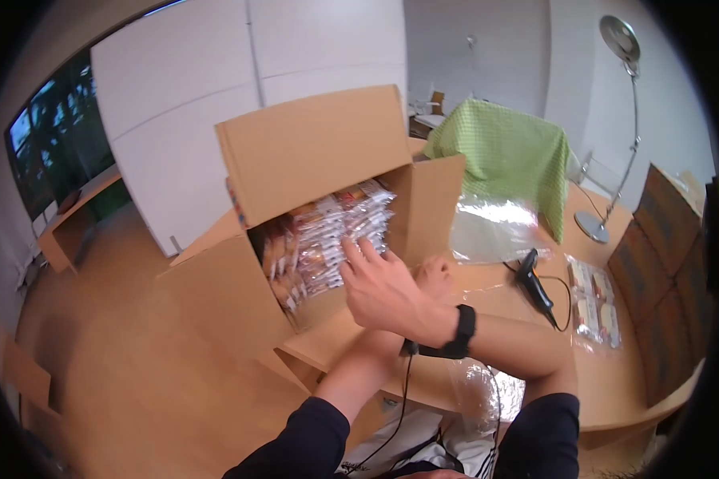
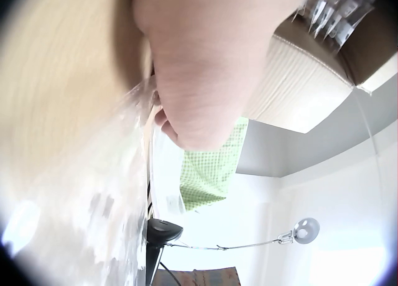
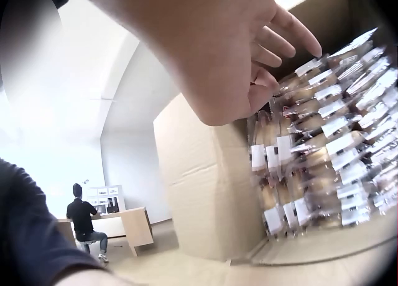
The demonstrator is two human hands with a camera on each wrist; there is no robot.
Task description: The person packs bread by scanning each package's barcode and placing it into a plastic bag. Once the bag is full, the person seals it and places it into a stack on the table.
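Note:
An open cardboard box point(image 1: 315, 156) holds many clear-wrapped packets point(image 1: 323, 231) with white labels, stacked in rows. My forearms cross in front of it. Over the box's near side is my right hand point(image 1: 383, 289), its fingers apart and bent a little, nothing seen between them; the right wrist view has this hand point(image 3: 230, 62) just above the packets point(image 3: 336, 137). My left hand point(image 1: 435, 279) is beyond the right one, beside the box, partly hidden. In the left wrist view its curled fingers point(image 2: 164, 125) meet the top of a clear plastic bag point(image 2: 106, 180) and seem to grip it.
To the right on the table lie a black scanner point(image 1: 537, 291) with its cable, clear plastic point(image 1: 495, 227) and a pack of flat items point(image 1: 595, 303). A green checked cloth point(image 1: 495, 152), a lamp point(image 1: 603, 226) and brown panels point(image 1: 663, 279) stand behind. A person point(image 3: 84, 217) sits far off.

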